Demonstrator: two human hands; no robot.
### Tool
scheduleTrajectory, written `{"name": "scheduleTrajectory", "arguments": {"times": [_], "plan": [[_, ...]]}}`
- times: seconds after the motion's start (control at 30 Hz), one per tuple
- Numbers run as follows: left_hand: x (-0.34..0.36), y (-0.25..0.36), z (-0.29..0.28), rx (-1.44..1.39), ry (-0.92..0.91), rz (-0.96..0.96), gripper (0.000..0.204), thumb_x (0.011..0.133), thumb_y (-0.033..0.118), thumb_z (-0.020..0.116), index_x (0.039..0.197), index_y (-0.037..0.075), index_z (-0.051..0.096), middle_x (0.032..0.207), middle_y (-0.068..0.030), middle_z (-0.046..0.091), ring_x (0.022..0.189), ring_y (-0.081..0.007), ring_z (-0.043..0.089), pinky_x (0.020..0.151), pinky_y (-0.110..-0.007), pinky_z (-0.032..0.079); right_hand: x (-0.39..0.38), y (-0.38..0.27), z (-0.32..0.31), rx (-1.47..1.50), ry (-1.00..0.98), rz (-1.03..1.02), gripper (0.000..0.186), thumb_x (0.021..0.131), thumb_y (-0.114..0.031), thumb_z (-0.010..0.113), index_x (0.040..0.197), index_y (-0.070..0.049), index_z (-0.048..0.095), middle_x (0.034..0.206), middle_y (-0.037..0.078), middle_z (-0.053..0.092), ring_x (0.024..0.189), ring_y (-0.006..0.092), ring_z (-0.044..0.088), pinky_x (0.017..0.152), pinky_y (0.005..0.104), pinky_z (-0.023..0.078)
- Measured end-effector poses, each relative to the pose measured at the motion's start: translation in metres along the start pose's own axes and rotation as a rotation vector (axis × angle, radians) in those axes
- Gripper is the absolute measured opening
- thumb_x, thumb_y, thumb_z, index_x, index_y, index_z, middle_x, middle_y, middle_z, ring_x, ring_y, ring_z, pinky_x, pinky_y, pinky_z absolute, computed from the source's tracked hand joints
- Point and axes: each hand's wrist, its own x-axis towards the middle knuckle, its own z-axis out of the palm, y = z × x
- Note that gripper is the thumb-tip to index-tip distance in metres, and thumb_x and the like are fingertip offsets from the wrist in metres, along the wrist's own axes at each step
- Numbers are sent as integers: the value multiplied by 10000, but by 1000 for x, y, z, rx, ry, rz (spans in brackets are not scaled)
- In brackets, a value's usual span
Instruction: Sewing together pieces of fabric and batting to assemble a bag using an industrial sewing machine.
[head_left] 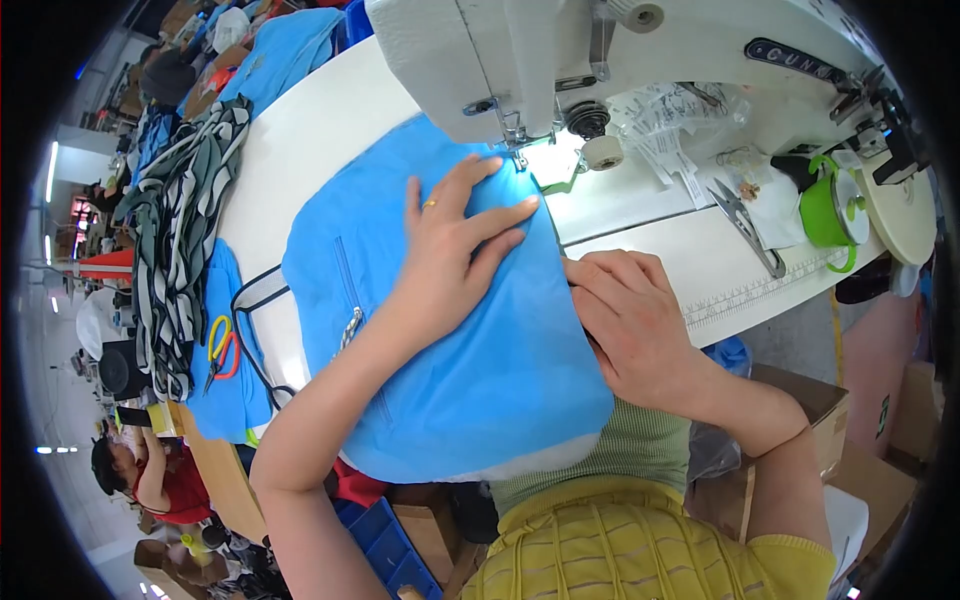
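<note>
A blue fabric panel [470, 370] with a zipper lies over the white sewing table, its right edge under the sewing machine's lit presser foot [520, 158]. My left hand [455, 240] rests on top of it, fingers spread, the fingertips just short of the presser foot. A ring is on one finger. Along the panel's right edge my right hand [630, 325] is closed on the fabric, thumb hidden beneath. The near end of the panel hangs over the table edge toward my lap, with a whitish layer showing below it.
Right of the machine head [450, 70] lie metal snips [748, 228], a clear plastic bag [690, 115] and a green lidded cup [835, 205]. At left are red-and-yellow-handled scissors [222, 350], a black cord and grey-and-white strips [185, 230]. Cardboard boxes stand below; a person in red [185, 485] is farther off.
</note>
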Motion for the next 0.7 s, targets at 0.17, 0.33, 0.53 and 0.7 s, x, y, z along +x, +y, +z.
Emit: {"name": "scheduleTrajectory", "arguments": {"times": [0.17,0.33,0.53,0.7], "plan": [[-50,-14,-33,31,212,-363,411,1062,308,617,1468,246,635,1577,-201,457,1478,-372,428,1230,-644,172,-4,-1,-1,64,22,10,370,811,-95,702,1159,15,644,1319,126,634,1187,297,585,1004,428,439],[-77,-59,-37,319,42,-453,489,1097,399,544,1574,292,520,1651,-219,365,1539,-363,344,1251,-636,91,-14,-21,6,77,57,31,328,808,-122,698,1111,2,677,1310,107,632,1226,305,573,994,443,435],[-63,-58,-53,300,38,-333,492,1056,314,618,1539,250,547,1608,-210,415,1489,-359,399,1230,-565,197,-56,-56,26,-56,102,82,344,755,-130,671,1074,-8,711,1403,98,616,1260,286,569,994,444,404],[-67,49,-29,-199,26,-55,265,885,77,775,1126,72,665,1168,-148,648,1136,-349,595,1026,-431,431,-62,-67,30,-74,189,234,447,731,-95,658,1168,-13,709,1441,98,599,1281,290,562,992,448,399]]}}
